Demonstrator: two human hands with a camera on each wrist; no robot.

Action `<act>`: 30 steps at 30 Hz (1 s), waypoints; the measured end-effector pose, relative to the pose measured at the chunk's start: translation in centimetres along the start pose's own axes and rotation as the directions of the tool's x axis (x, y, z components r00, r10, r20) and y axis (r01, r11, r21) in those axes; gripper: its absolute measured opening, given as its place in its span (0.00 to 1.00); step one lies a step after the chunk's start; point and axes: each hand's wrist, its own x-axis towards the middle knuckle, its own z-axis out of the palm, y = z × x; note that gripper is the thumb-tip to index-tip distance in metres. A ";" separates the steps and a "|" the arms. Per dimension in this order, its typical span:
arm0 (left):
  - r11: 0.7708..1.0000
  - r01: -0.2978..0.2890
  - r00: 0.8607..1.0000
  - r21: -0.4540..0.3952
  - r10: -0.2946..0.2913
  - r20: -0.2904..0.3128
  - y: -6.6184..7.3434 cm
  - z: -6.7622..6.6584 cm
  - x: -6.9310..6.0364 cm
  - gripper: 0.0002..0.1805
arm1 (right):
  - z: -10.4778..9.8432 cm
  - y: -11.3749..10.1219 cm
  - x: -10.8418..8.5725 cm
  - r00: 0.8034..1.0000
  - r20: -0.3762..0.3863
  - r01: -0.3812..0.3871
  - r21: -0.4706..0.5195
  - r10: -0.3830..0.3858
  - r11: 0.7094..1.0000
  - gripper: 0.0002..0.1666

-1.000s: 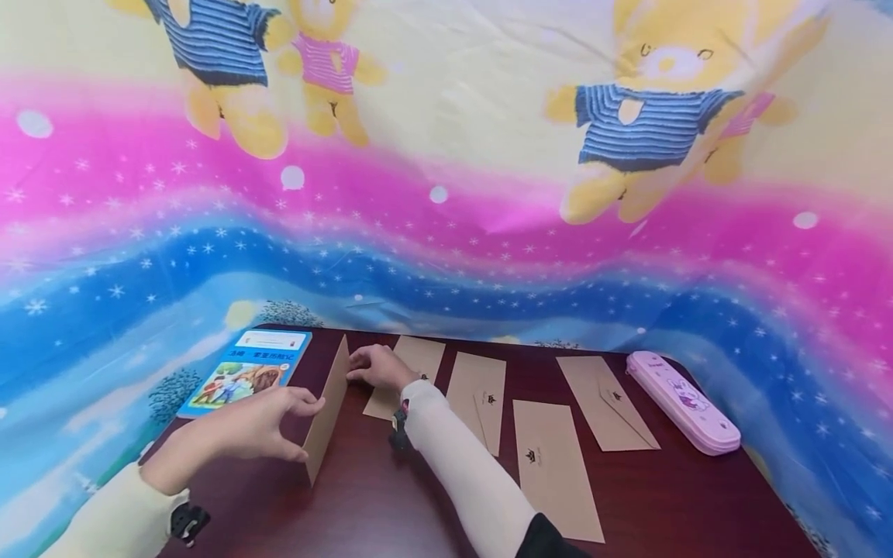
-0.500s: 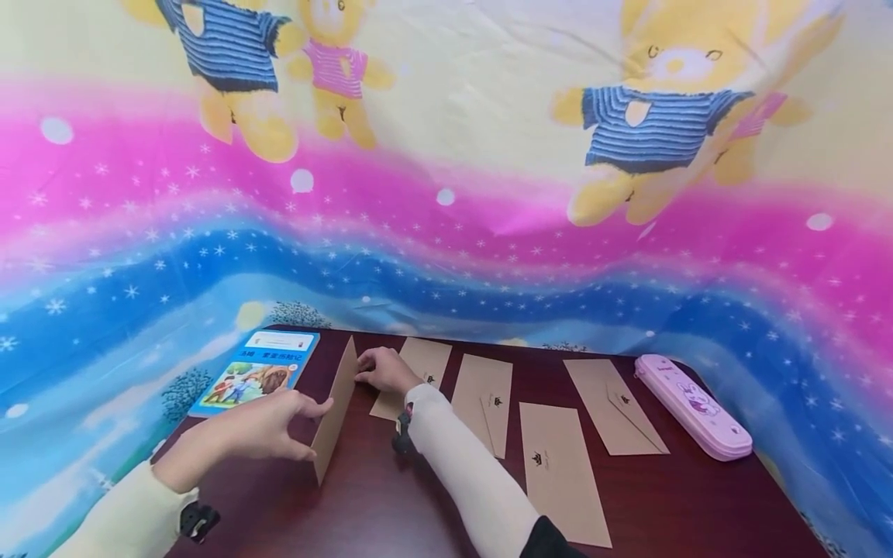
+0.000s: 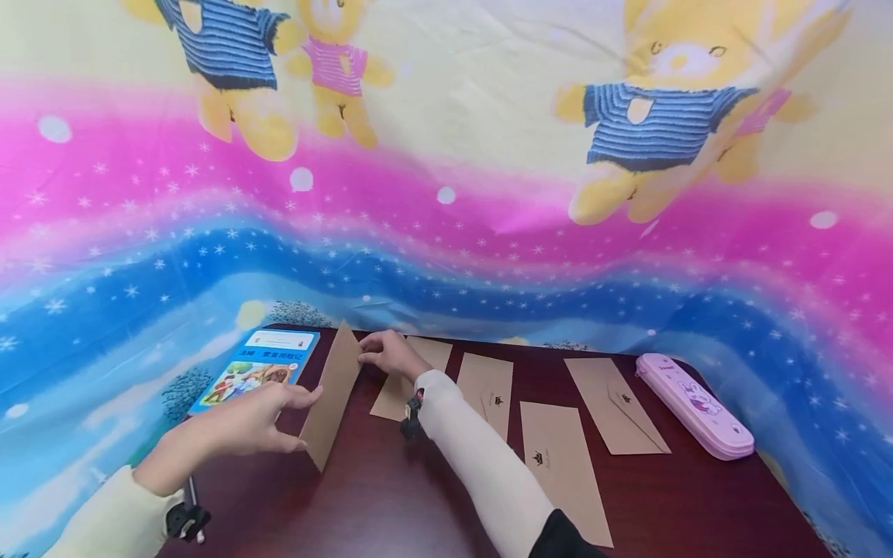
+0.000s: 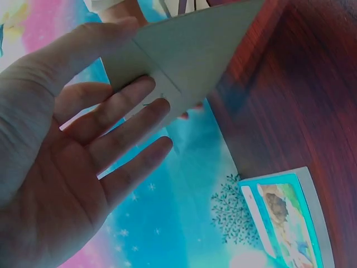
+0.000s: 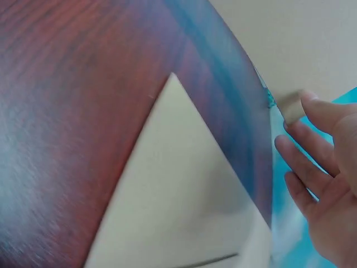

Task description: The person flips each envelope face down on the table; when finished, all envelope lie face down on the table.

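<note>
In the head view both hands hold a brown paper envelope [image 3: 333,395] on edge, its face leaning and turned partly toward me. My left hand [image 3: 247,422] holds its left edge between thumb and fingers. In the left wrist view the thumb lies at the edge of the envelope [image 4: 184,56], and the other fingers extend along its face. My right hand [image 3: 394,356] pinches the far right edge; the right wrist view shows thumb and forefinger meeting on a corner of the envelope [image 5: 291,109]. A blue picture-covered book [image 3: 268,364] lies behind the left hand.
Several more brown envelopes lie flat to the right, one [image 3: 565,473] nearest the front. A pink pencil case [image 3: 694,407] lies at the far right of the dark red table [image 3: 405,511]. A slim pen-like stick [image 3: 193,500] shows beside the left wrist. Printed cloth [image 3: 446,256] hangs behind.
The envelope has tilted, its face now showing wider and its bottom corner higher. My left hand has shifted slightly left, my right hand slightly up and right. The stick by the left wrist is newly visible.
</note>
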 end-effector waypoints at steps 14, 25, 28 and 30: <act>0.998 0.053 0.993 -0.021 -0.055 -0.106 -2.1 0.5 0.0 0.48 | -2.2 0.3 0.5 0.992 -0.123 0.006 0.140 0.011 0.990 0.12; 0.997 0.015 0.999 -0.082 -0.019 -0.044 -3.9 2.3 0.7 0.35 | -2.6 1.1 0.1 0.993 -0.116 -0.010 0.147 0.027 0.989 0.13; 0.996 0.034 0.998 -0.087 -0.038 -0.046 -4.1 2.8 0.9 0.17 | -2.5 1.3 0.1 0.994 -0.110 -0.003 0.155 0.020 0.988 0.14; 0.994 0.060 0.997 -0.093 -0.064 -0.040 -4.3 3.1 1.1 0.14 | -2.4 1.4 0.0 0.994 -0.103 -0.005 0.173 0.023 0.985 0.15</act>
